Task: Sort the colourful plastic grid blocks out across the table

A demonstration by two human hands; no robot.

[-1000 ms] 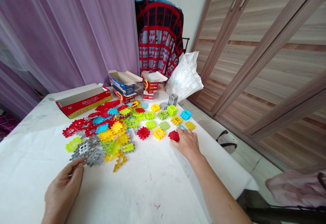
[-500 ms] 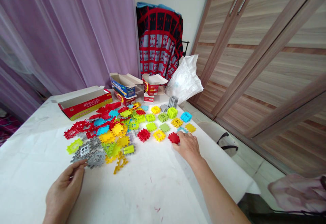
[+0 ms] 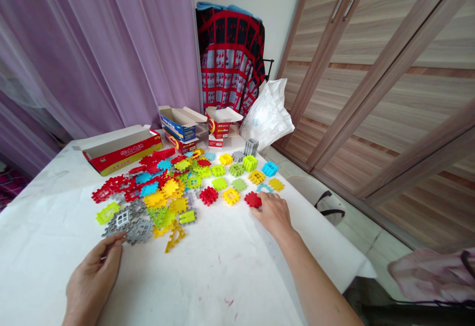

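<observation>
A heap of coloured plastic interlocking tiles point(image 3: 163, 195) lies spread over the white table point(image 3: 222, 271). My right hand point(image 3: 273, 213) rests on the table with its fingertips on a red tile point(image 3: 253, 199), fingers curled over it. Beside that tile lie a yellow tile point(image 3: 230, 196) and another red one point(image 3: 208, 195). My left hand point(image 3: 93, 276) lies near the front left, fingers loosely bent, its fingertips touching a grey window-shaped piece point(image 3: 128, 224).
A long red open box point(image 3: 120, 148) and two smaller open boxes point(image 3: 181, 128) stand at the table's back. A white plastic bag point(image 3: 267, 113) sits at the back right corner. A patterned cloth hangs behind; wooden sliding doors are on the right.
Little has changed: my right hand has shifted slightly on the red tile, and the view has moved a little. My left hand stays at the grey piece.
</observation>
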